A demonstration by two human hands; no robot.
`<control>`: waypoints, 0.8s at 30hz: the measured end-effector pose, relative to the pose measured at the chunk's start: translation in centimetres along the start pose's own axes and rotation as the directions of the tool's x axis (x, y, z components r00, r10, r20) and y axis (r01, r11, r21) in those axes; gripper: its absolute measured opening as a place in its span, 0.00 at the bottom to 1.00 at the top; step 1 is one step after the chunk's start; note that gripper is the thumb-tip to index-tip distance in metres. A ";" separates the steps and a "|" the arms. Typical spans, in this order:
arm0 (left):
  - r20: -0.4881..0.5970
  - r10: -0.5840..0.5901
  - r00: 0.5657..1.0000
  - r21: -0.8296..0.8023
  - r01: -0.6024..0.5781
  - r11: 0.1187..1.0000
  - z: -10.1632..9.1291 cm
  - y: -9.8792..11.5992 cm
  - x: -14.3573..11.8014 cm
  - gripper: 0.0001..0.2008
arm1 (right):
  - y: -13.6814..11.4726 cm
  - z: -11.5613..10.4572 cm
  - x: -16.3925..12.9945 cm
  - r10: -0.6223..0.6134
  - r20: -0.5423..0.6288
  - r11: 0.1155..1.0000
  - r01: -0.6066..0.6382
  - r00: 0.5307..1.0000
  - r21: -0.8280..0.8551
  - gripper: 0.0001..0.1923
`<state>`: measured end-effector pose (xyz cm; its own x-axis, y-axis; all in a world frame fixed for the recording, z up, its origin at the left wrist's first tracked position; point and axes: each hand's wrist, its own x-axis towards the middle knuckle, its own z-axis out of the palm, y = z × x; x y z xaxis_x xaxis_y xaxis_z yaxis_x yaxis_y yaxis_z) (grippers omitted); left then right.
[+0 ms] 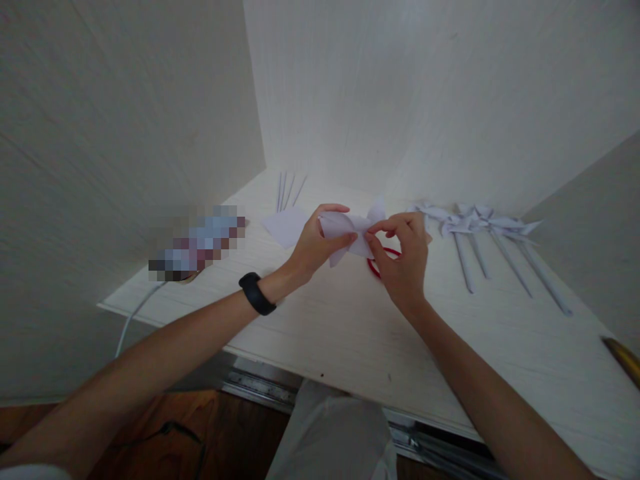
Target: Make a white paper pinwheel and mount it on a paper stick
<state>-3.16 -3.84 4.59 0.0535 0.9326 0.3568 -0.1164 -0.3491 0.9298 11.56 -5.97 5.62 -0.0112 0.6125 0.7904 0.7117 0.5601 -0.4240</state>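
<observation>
A folded white paper pinwheel [361, 245] is held over the table between both hands. My left hand [320, 237], with a black band at the wrist, grips its left side, the thumb pressing near the middle. My right hand [404, 257] pinches close to the pinwheel's centre with thumb and forefinger; anything small between those fingertips is hidden. Red-handled scissors [373, 268] lie partly covered behind the right hand. Off to the right rest several finished-looking paper pinwheels [473, 221] on rolled paper sticks [515, 267].
Flat white paper [285, 227] lies left of the hands, with several thin paper sticks [286, 190] behind it. A blurred-out object [200, 247] with a pale cable [133, 323] sits at the left. Walls enclose the white table [325, 327]. A yellowish object [623, 360] is at the right edge.
</observation>
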 end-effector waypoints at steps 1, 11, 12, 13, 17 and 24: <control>0.000 -0.003 1.000 -0.008 0.003 1.000 0.0 0.0 0.0 0.21 | 0.0 0.0 0.0 -0.002 -0.003 1.000 0.002 1.000 0.005 0.03; 0.002 -0.018 1.000 -0.026 0.018 1.000 -0.1 -0.2 0.0 0.21 | 0.8 0.4 -0.1 0.020 -0.032 0.989 -0.015 0.999 0.146 0.17; 0.000 -0.020 1.000 -0.026 0.020 0.999 -0.1 -0.3 0.1 0.21 | 0.9 0.5 -0.1 0.036 -0.012 0.984 -0.033 0.999 0.174 0.18; -0.001 -0.022 1.000 -0.025 0.022 0.999 -0.1 -0.3 0.1 0.21 | 1.1 0.6 -0.1 0.051 0.014 0.978 -0.052 0.999 0.201 0.18; -0.002 -0.031 1.000 -0.022 0.031 0.999 -0.1 -0.2 0.0 0.21 | 1.4 0.9 -0.1 0.077 0.072 0.957 -0.094 0.994 0.276 0.18; -0.004 -0.032 0.999 -0.036 0.032 0.999 -0.1 -0.2 0.0 0.19 | 1.5 1.0 -0.1 0.071 0.083 0.945 -0.094 0.994 0.313 0.19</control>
<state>-3.19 -3.80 4.37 0.0537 0.9436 0.3266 -0.1502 -0.3158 0.9369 11.89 -4.60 4.46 -0.0187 0.6949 0.7188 0.4540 0.6465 -0.6132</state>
